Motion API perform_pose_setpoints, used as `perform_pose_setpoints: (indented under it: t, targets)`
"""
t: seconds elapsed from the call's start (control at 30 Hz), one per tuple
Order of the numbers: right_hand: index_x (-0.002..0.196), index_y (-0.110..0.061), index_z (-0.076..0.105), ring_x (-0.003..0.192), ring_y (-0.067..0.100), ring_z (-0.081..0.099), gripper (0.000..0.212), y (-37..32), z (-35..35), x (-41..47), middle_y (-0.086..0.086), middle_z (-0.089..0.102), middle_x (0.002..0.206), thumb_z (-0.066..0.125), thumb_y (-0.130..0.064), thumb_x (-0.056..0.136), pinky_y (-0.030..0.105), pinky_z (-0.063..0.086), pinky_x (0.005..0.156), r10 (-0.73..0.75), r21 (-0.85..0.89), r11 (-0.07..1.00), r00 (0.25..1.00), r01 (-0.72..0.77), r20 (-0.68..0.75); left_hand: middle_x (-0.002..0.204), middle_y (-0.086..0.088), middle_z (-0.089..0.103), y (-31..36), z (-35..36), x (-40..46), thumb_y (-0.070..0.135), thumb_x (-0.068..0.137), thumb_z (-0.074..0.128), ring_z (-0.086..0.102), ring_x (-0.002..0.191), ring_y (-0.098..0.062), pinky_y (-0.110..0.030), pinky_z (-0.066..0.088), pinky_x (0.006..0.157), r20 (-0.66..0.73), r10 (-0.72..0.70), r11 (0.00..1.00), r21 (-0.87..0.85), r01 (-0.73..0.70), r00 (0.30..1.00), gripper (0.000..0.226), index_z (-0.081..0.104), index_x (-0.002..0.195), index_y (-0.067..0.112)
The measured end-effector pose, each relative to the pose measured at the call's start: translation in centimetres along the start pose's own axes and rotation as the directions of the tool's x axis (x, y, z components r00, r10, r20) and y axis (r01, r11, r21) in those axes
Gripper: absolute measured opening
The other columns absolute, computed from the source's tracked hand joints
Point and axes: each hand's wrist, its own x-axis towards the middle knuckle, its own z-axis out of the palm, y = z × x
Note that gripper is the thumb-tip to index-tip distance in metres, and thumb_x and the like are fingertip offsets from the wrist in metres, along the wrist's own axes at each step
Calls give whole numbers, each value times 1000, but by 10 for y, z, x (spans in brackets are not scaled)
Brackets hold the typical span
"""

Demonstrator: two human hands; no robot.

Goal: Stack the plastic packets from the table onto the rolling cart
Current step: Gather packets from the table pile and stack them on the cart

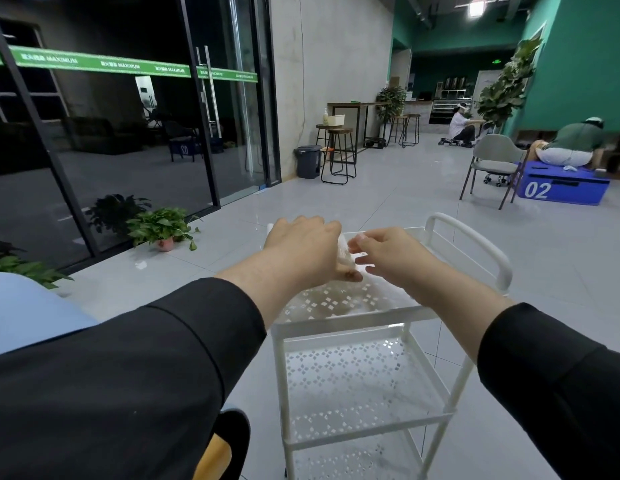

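Observation:
A white rolling cart (346,318) with perforated shelves stands in front of me. Over its top shelf my left hand (303,251) grips a clear plastic packet (345,252), fingers curled over it from the left. My right hand (388,254) pinches the packet's right edge with thumb and fingertips. Most of the packet is hidden behind my left hand. Whether other packets lie on the top shelf I cannot tell.
The cart's handle (475,244) curves up at the far right. A light blue table edge (21,313) is at the left, potted plants (163,226) by the glass wall beyond. A grey chair (495,164), a blue box (565,187) and two people sit far right.

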Motion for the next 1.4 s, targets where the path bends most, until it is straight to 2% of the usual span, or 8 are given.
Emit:
perform_pose_setpoints:
  t: [0.37, 0.5, 0.67, 0.97, 1.1, 1.23, 1.33, 1.4]
  targets:
    - [93, -19, 71, 99, 27, 71, 27, 7, -4, -3, 7, 74, 103, 51, -35, 102, 52, 54, 97, 5, -68, 998, 1000, -4, 15, 124, 6, 59, -1, -3, -8, 84, 70, 64, 53, 121, -24, -44, 39, 95, 26, 47, 997, 55, -48, 999, 86, 47, 135, 30]
    - [98, -23, 68, 96, 17, 72, 22, 9, -4, -1, 1, 70, 109, 48, -29, 105, 46, 54, 100, -14, 46, 999, 1000, 14, 6, 135, 8, 59, -3, -9, -13, 88, 76, 51, 53, 123, -23, -47, 42, 99, 4, 27, 999, -33, -27, 1000, 85, 46, 139, 32]
    - [103, -23, 68, 97, 17, 71, 20, 9, -5, 0, -1, 71, 108, 48, -29, 105, 47, 54, 99, -37, 36, 999, 998, 39, -47, 139, -2, 59, -11, -22, -32, 57, 103, 38, 54, 126, -27, -46, 45, 101, -149, -71, 993, -100, 56, 986, 53, 49, 142, 23]
    - [121, -16, 68, 109, 15, 65, 31, -52, -3, -40, -6, 71, 112, 47, -31, 105, 40, 52, 97, -355, -117, 933, 923, 340, -149, 131, -1, 61, -45, -51, -98, 30, 104, 40, 57, 114, -26, -42, 50, 91, -213, -242, 964, -167, 209, 947, 37, 53, 137, 21]
    - [119, -21, 68, 107, 12, 65, 29, -93, 26, -74, -9, 71, 108, 47, -34, 105, 38, 53, 95, -502, -140, 860, 863, 491, -55, 115, 2, 63, -71, -67, -159, 35, 103, 42, 59, 102, -24, -41, 51, 83, -283, -327, 942, -180, 285, 902, 32, 55, 130, 23]
    - [115, -27, 70, 101, 4, 64, 25, -135, 97, -123, -18, 69, 103, 49, -35, 103, 25, 51, 86, -617, -56, 780, 781, 623, 95, 126, 0, 62, -106, -78, -261, 41, 104, 44, 58, 110, -27, -43, 52, 86, -266, -467, 884, -142, 444, 844, 35, 52, 134, 25]
    - [110, -34, 67, 94, -3, 61, 18, -163, 170, -169, -26, 63, 97, 51, -35, 102, 11, 43, 77, -666, 6, 717, 683, 697, 299, 136, 5, 59, -136, -79, -362, 43, 103, 46, 58, 115, -27, -44, 51, 93, -196, -641, 767, -128, 628, 742, 40, 47, 140, 30]
    - [112, -40, 64, 100, -6, 59, 21, -177, 222, -200, -28, 62, 104, 51, -46, 97, 17, 47, 92, -657, 61, 690, 589, 722, 470, 143, 7, 55, -153, -75, -434, 44, 102, 47, 55, 125, -24, -42, 47, 99, -154, -745, 666, -107, 738, 649, 44, 45, 145, 32]
